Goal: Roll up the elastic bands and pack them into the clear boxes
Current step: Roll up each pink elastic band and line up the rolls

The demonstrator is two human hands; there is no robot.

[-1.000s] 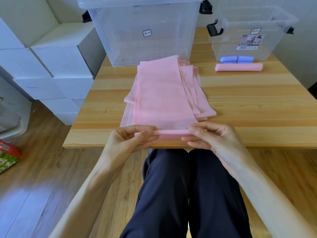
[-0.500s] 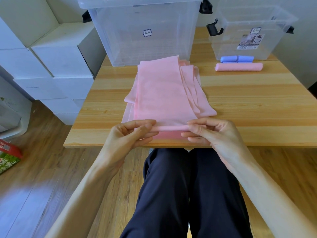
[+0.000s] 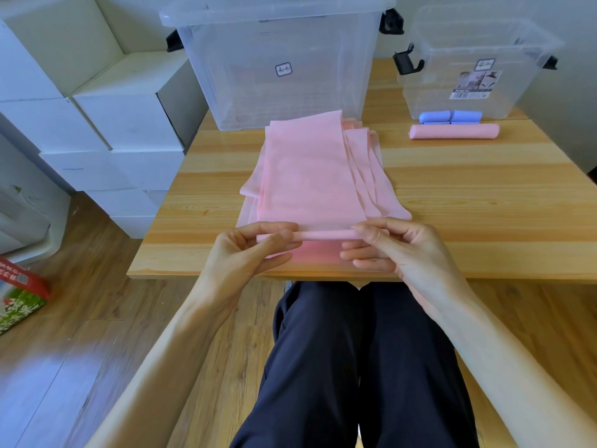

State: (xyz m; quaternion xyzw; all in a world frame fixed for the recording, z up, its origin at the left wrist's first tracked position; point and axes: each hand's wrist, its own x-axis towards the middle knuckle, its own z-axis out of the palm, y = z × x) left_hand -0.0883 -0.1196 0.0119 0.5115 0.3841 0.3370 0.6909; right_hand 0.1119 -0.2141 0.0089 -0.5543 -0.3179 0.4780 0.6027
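- Two hands work the near end of the top pink band (image 3: pixel 307 176) at six o'clock on the desk (image 3: pixel 484 202): our left hand (image 3: pixel 248 253) pinches the thin started roll (image 3: pixel 323 235) at its left end.
- Our right hand (image 3: pixel 394 247) pinches the right end; we judge only the first turns made, most of the band lying flat toward twelve.
- More flat pink bands (image 3: pixel 365 169) lie beneath, unrolled.
- The large clear box (image 3: pixel 277 59) at twelve o'clock holds no rolls that we can see.
- At two o'clock, a finished pink roll (image 3: pixel 454 131) and blue roll (image 3: pixel 450 117) sit outside, just before the small clear box (image 3: pixel 478 59), unpacked.
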